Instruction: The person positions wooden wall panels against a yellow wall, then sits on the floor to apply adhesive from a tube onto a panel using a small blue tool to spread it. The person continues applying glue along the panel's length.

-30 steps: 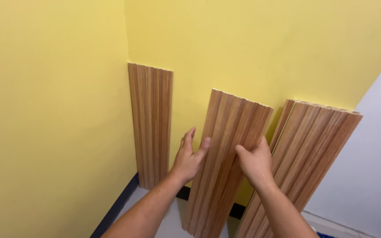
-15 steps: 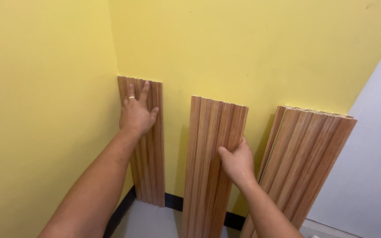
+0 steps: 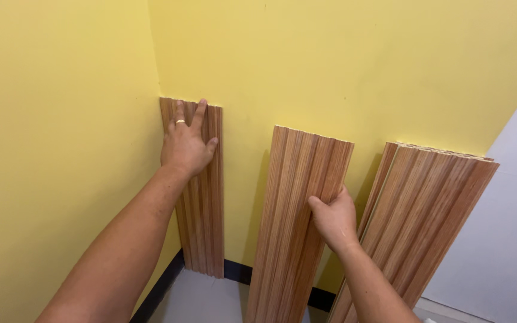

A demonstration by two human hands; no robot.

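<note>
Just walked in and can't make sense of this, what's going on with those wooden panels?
A person stands in a yellow-walled corner. Their left hand, wearing a ring, lies flat on the ribbed brown wood-look panel in the corner. Their right hand grips the right edge of the middle ribbed panel, which leans against the wall. A stack of similar panels leans further right.
</note>
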